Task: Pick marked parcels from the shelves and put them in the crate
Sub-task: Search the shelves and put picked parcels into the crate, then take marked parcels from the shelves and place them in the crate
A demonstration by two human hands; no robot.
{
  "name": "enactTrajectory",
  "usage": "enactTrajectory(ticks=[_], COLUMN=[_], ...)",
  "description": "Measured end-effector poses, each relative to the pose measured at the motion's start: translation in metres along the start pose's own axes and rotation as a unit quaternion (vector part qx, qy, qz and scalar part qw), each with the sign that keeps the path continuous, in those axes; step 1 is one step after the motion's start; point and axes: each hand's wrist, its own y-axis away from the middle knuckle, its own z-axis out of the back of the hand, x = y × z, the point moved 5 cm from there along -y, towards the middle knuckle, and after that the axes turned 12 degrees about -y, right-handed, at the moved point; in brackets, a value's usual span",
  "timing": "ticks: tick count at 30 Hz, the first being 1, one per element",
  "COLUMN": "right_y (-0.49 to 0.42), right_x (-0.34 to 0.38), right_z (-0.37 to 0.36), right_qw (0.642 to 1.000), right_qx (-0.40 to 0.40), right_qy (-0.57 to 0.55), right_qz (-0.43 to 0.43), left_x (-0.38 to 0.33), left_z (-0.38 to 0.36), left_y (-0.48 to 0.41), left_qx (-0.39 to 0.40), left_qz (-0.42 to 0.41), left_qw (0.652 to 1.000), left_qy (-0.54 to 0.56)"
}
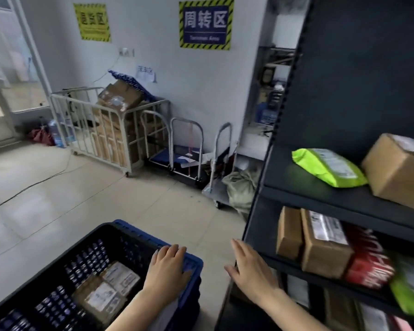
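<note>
A blue plastic crate [129, 237] stands at the bottom left with two labelled cardboard parcels [105, 292] lying inside. My left hand [167, 266] rests flat on the crate's right rim, fingers straight. My right hand [249, 266] hovers open, fingers spread, just left of the dark shelf unit [268, 182], holding nothing. On the shelves lie a lime-green bag parcel [328, 167], a large cardboard box [397, 170], two smaller cardboard boxes [320, 242], a red package [368, 261] and another green bag [409, 292]. No marks on the parcels are legible.
A white cage trolley [101, 130] full of cardboard stands against the far wall, with folded hand carts [187, 149] and a sack [242, 187] beside it. A cable [34, 185] runs across the tiled floor. A glass door is at the far left.
</note>
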Motion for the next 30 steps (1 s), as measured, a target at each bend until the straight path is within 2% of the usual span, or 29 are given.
enactTrajectory(ticks=[13,22,30], right_y=[0.18,0.328,0.444], right_x=[-0.122,-0.195,-0.247], right_z=[0.11,0.163,0.189], right_qw=[0.981,0.963,0.946], right_qx=[-0.136,-0.171,-0.216], right_qy=[0.009,0.026,0.007], right_qz=[-0.138,-0.206,-0.242], left_x=[-0.21,-0.356,-0.452], left_z=[0.043,0.063,0.066], left_y=[0.039,0.121,0.187], left_qx=[-0.042,-0.071,-0.076], left_qz=[-0.179,-0.283,-0.329], left_qw=[0.983,0.956,0.941], left_qy=[0.011,0.023,0.0])
